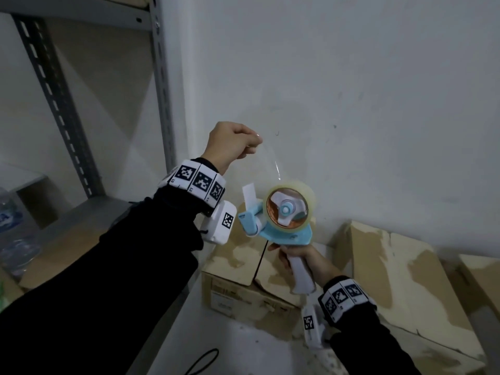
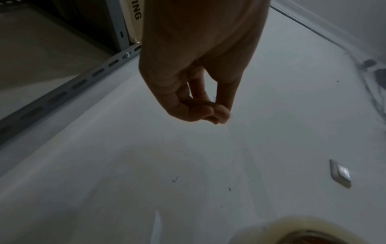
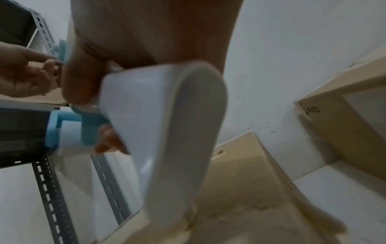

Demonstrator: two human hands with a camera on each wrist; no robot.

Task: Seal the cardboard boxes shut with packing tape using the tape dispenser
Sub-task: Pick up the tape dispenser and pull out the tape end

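Overhead, left hand point(image 1: 234, 142) pinching tape point(image 1: 272, 158).

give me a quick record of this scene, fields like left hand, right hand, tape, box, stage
left hand: raised, pinches the free end of the clear tape
right hand: grips the white handle of the tape dispenser
tape: strip drawn up off the roll, not on any box
box: below the dispenser, top flaps closed, centre seam untaped
stage: readying tape, sealing not yet begun
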